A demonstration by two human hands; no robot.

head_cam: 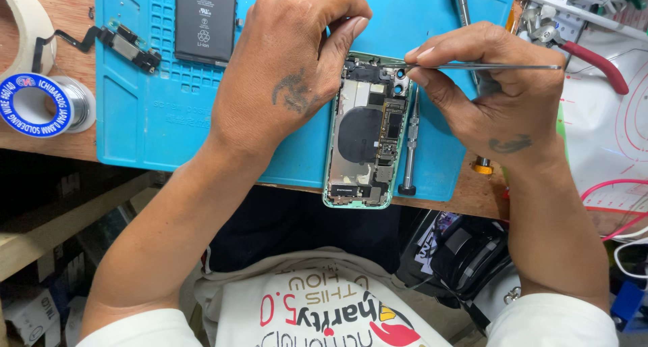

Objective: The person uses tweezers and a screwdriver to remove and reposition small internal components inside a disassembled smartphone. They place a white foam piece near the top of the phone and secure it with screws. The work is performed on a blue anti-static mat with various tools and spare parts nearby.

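Our left hand [287, 70] grips the opened green phone [368, 134]; our right hand [486, 77] pinches tweezers [486, 67] at its top. The battery [206, 19] already lies left of the phone, while the boards remain inside.

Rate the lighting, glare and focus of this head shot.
Head view: even, soft light and faint shadows on the blue work mat; a bright glint along the thin metal tweezers in the right hand; left hand and opened green phone sharp; frame edges bend slightly.
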